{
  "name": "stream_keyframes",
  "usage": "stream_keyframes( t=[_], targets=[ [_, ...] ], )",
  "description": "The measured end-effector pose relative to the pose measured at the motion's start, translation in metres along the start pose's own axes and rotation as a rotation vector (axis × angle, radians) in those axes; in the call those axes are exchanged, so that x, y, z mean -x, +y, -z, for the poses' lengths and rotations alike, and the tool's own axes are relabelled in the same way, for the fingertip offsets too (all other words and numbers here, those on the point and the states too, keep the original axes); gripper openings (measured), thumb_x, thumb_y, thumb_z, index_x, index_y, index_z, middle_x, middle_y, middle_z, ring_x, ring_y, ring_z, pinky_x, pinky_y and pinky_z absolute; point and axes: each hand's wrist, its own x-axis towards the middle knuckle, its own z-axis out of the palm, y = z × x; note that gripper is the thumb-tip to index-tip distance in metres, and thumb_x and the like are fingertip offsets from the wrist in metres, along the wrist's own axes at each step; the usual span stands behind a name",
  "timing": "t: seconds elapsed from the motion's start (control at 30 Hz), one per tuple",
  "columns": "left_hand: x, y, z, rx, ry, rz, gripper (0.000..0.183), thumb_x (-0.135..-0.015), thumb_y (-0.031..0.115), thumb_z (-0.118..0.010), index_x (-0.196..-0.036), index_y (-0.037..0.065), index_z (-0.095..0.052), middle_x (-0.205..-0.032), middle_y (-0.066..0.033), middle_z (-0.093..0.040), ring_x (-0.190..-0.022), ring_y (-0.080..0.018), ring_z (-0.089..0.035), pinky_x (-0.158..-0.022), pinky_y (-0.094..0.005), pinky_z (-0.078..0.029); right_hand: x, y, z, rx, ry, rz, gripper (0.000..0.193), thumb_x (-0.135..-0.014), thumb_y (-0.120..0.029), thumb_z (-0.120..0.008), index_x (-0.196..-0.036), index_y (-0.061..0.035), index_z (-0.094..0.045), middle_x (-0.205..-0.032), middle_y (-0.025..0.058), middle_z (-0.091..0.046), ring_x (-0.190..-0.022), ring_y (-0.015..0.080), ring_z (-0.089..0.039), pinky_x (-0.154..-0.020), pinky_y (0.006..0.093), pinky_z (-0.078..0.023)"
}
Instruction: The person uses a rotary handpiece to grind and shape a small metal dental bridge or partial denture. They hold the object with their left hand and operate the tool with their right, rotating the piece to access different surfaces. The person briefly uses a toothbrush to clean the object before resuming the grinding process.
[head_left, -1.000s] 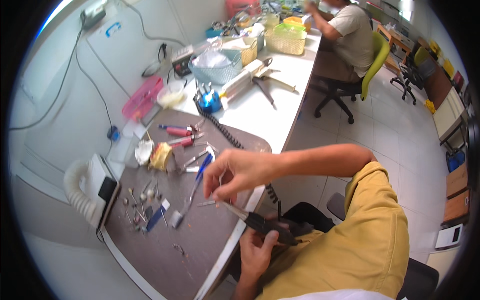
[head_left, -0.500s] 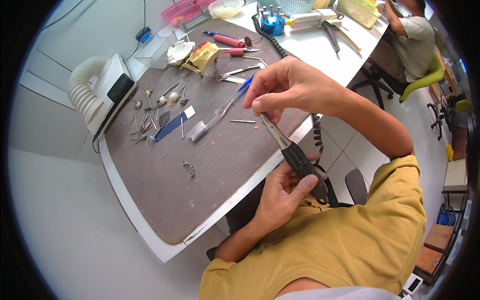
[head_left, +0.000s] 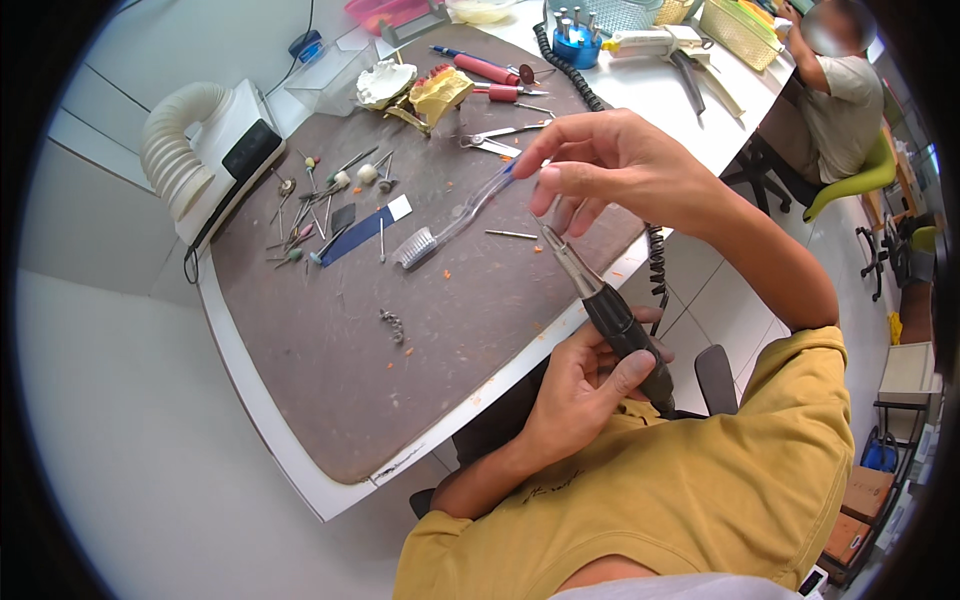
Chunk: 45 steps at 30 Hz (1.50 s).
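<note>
My left hand (head_left: pixel 590 385) is wrapped round the black body of a rotary handpiece (head_left: pixel 622 328) in front of the table's near edge. Its metal nose points up and away to the left, with a thin shank showing at the tip. Just above that tip is my right hand (head_left: pixel 610 175), its thumb and fingers bent and apart, with nothing visible between them. Beyond its fingertips lies a clear toothbrush (head_left: pixel 450 222) with a blue end. A slim metal bur (head_left: pixel 511 234) rests on the brown mat (head_left: pixel 330 390), near the brush.
Several burs and polishing points (head_left: pixel 305 235) lie beside a blue strip (head_left: pixel 355 238). Farther back stand a dental model (head_left: pixel 440 95), red-handled knives (head_left: pixel 488 69) and a blue bur stand (head_left: pixel 576 45). A white suction hose (head_left: pixel 170 150) is at left. Another person (head_left: pixel 838 95) sits at far right.
My right thumb and fingers have spread from a pinch at the handpiece's tip and lifted slightly off it. The left hand keeps its hold. The whole view has shifted a little.
</note>
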Motion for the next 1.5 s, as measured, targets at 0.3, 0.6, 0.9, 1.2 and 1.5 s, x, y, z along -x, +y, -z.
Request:
stream_keyframes(
  t=[0.3, 0.6, 0.9, 1.2, 1.5],
  targets=[
    [-0.003, 0.000, -0.001, 0.062, 0.004, -0.009, 0.048, -0.097, 0.022, -0.058, -0.134, -0.006, -0.044, -0.107, -0.0149, -0.066, -0.094, -0.0172, -0.067, -0.076, -0.0269, -0.057, 0.010, -0.009, -0.009, 0.177, -0.038, -0.067, 0.029, -0.096, -0.027, -0.061, -0.090, 0.0007, -0.067, -0.070, 0.0009, -0.064, -0.058, 0.0049, -0.060, -0.051, 0.0187, -0.048],
    [-0.001, -0.003, 0.000, 0.125, -0.001, -0.021, 0.046, -0.098, 0.017, -0.057, -0.134, -0.007, -0.042, -0.107, -0.0152, -0.065, -0.094, -0.0160, -0.066, -0.079, -0.0272, -0.056, -0.004, -0.005, -0.016, 0.234, -0.084, -0.037, 0.030, -0.095, -0.029, -0.062, -0.087, -0.0013, -0.068, -0.066, -0.0002, -0.062, -0.061, 0.0055, -0.059, -0.051, 0.0212, -0.046],
    [0.001, -0.001, 0.003, 0.123, -0.031, -0.026, 0.044, -0.098, 0.016, -0.057, -0.134, -0.007, -0.043, -0.106, -0.0151, -0.066, -0.095, -0.0149, -0.065, -0.078, -0.0265, -0.055, -0.006, -0.008, -0.022, 0.242, -0.066, 0.005, 0.029, -0.097, -0.026, -0.059, -0.086, -0.0001, -0.065, -0.064, -0.0009, -0.059, -0.058, 0.0050, -0.055, -0.050, 0.0222, -0.043],
    [0.002, 0.000, 0.003, 0.138, -0.026, -0.023, 0.042, -0.098, 0.017, -0.057, -0.133, -0.004, -0.045, -0.106, -0.0137, -0.066, -0.094, -0.0145, -0.064, -0.077, -0.0258, -0.055, 0.013, -0.015, -0.016, 0.473, 0.063, -0.005, 0.040, -0.094, -0.038, -0.063, -0.080, -0.0003, -0.066, -0.057, 0.0025, -0.057, -0.051, 0.0076, -0.053, -0.048, 0.0248, -0.042],
    [-0.004, -0.010, -0.005, 0.143, 0.070, -0.119, 0.029, -0.097, 0.017, -0.060, -0.116, -0.005, -0.053, -0.101, -0.0082, -0.065, -0.089, -0.0123, -0.064, -0.073, -0.0278, -0.057, 0.051, -0.021, -0.028, 0.902, -0.028, 0.077, 0.049, -0.077, -0.049, -0.076, -0.069, -0.0019, -0.066, -0.055, 0.0087, -0.059, -0.049, 0.0227, -0.061, -0.050, 0.0332, -0.048]
  ],
)
